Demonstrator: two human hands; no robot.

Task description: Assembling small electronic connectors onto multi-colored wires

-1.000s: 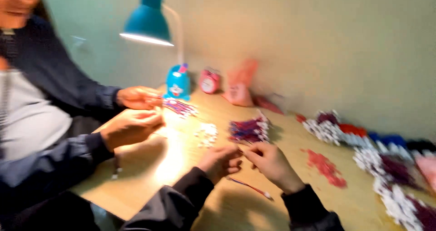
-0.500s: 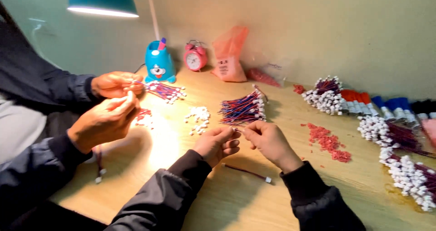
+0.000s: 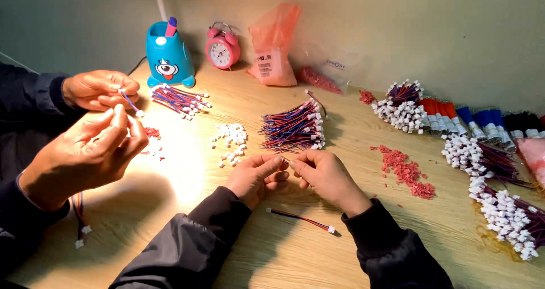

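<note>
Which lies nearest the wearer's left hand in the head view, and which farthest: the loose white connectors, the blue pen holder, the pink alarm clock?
From the left hand:
1. Loose white connectors, just beyond it, slightly left.
2. Blue pen holder, far left at the table's back.
3. Pink alarm clock, at the back by the wall.

Probably home workshop: wire bundles [image 3: 292,127] everywhere

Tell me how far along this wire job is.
Done, it seems: one finished wire with white plugs on both ends lies on the table near the wrists. In hand: the left hand and right hand pinch something small between their fingertips; what it is cannot be told. Left: a big wire bundle, loose white plugs and red bits. A co-worker's hands work alongside.
</note>
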